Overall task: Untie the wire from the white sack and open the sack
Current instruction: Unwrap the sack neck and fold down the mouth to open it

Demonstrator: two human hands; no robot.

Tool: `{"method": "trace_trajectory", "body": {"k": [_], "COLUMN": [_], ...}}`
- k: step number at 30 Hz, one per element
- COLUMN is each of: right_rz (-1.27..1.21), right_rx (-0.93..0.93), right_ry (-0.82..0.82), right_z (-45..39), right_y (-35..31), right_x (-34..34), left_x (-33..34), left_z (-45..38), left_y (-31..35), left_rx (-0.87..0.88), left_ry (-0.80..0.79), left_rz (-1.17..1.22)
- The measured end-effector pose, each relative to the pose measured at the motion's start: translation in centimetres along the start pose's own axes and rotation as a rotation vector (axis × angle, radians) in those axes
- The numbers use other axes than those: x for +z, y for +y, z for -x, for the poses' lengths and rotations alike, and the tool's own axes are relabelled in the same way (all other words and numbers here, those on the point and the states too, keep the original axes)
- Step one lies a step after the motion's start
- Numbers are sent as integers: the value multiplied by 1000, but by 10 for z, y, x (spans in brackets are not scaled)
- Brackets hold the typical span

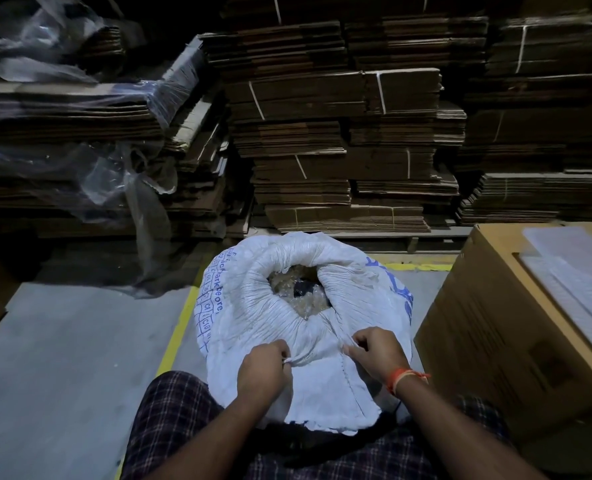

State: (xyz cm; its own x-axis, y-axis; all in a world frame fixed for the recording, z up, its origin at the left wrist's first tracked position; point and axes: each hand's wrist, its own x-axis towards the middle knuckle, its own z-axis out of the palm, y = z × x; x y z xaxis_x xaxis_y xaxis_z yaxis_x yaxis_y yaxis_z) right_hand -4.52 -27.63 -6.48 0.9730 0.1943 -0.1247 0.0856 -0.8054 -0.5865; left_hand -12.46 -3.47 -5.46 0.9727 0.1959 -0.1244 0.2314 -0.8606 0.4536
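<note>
A white woven sack (253, 306) with blue print stands on the floor between my knees. Its mouth (299, 289) gapes open at the top and shows pale granular contents with a dark patch. My left hand (261, 370) pinches a fold of the near rim. My right hand (377, 349), with an orange thread on its wrist, grips the same rim a little to the right. No wire shows on the sack.
Tall stacks of flattened cardboard (339, 133) fill the back. Loose clear plastic film (107, 174) hangs at left. A large cardboard box (516, 323) with white sheets on top stands close at right. A yellow floor line (178, 327) runs left of the sack.
</note>
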Motion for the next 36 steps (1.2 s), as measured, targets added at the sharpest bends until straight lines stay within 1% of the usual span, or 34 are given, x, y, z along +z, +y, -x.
{"method": "trace_trajectory", "body": {"k": [5, 8, 12, 15, 17, 19, 20, 21, 22, 25, 27, 29, 31, 36], "right_rz": [-68, -155, -146, -153, -125, -128, -139, -142, -129, -106, -192, -272, -332, -271], "right_rx": [-85, -113, -116, -105, -118, -95, -66, -47, -35, -54, -54, -41, -39, -49], "right_ry": [14, 44, 200, 260, 268, 238, 193, 135, 72, -68, -89, -65, -40, 39], "right_z": [1, 0, -17, -40, -59, -77, -85, -93, -99, -112, -115, -115, -113, -112], "right_y": [0, 3, 10, 16, 15, 11, 9, 6, 5, 1, -2, -4, -3, 0], "right_x": [-2, -6, -17, -25, -29, -31, -31, -30, -28, -18, -10, -1, 9, 19], "left_x": [1, 0, -12, -31, -43, -55, -59, -61, -58, -43, -33, -23, -16, -4], "left_z": [-5, -9, -26, -54, -80, -107, -119, -129, -137, -146, -145, -140, -134, -133], "left_y": [-10, -15, -17, -14, -14, -19, -24, -30, -37, -51, -53, -49, -45, -45], "left_rx": [66, 88, 91, 58, -27, -175, -255, -308, -314, -167, -75, 2, 30, 116], "left_ry": [-6, 56, 254, 495, 612, 646, 622, 566, 475, 121, -29, -65, -37, 56], "left_rz": [92, 213, 385, 439, 486, 501, 494, 493, 515, 682, 706, 684, 696, 568]}}
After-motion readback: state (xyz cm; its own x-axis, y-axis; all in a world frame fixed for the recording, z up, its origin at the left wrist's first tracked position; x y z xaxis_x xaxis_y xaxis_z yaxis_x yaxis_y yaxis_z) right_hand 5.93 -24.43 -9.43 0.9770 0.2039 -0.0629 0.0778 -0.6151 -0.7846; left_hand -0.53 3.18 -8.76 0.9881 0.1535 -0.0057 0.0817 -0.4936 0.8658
